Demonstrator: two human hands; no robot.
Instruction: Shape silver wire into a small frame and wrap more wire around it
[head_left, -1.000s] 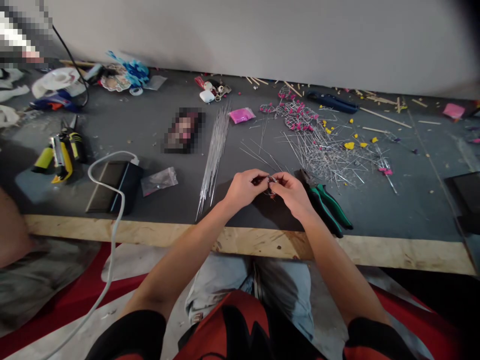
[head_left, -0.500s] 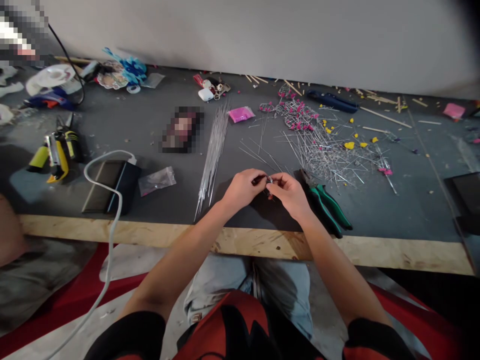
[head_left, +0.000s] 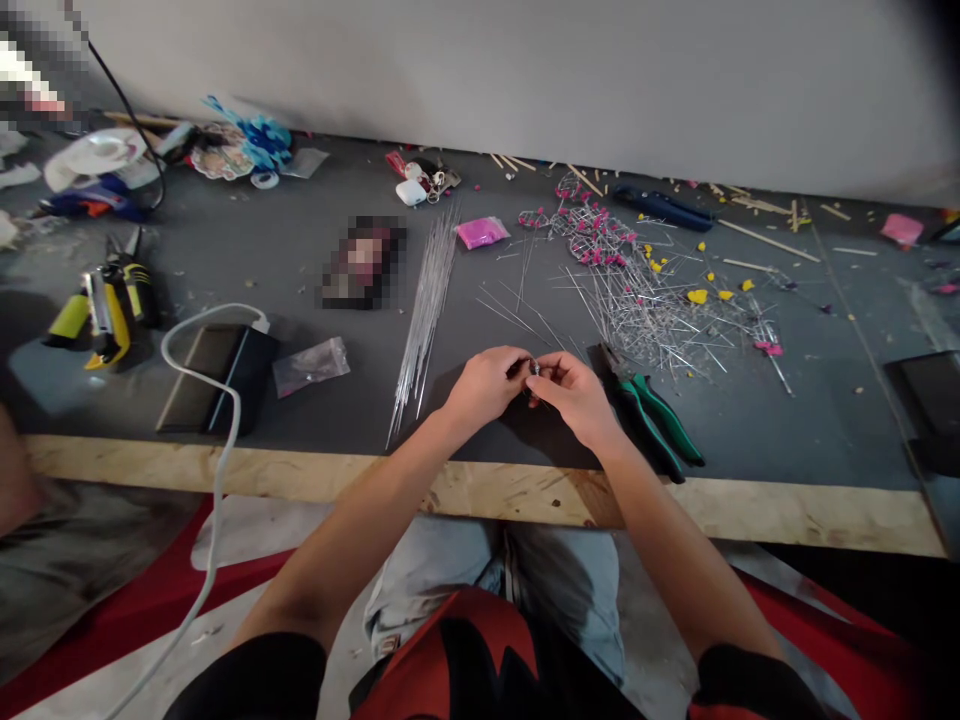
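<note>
My left hand (head_left: 486, 386) and my right hand (head_left: 576, 396) meet above the table near its front edge, fingertips almost touching. Both are closed in a pinch on a small silvery piece of wire (head_left: 534, 369), mostly hidden by the fingers. Just right of my right hand lie green-and-black pliers (head_left: 651, 412). A bundle of straight metal wires (head_left: 424, 310) lies to the left of my left hand. Beyond my right hand spreads a heap of cut wires (head_left: 660, 315), with pink-tipped wire pieces (head_left: 596, 230) at its far side.
A pink packet (head_left: 481, 233), a clear plastic bag (head_left: 311, 367) and a power bank (head_left: 217, 378) with a white cable lie around. Yellow-handled tools (head_left: 105, 315) are at left. Yellow bits (head_left: 697, 297), thin wooden sticks (head_left: 769, 240) and a dark blue tool (head_left: 664, 207) lie at right.
Both hands have shifted only slightly, staying together, and the fingers have turned a little around the small wire piece. The view has tilted slightly; the things on the table lie as before.
</note>
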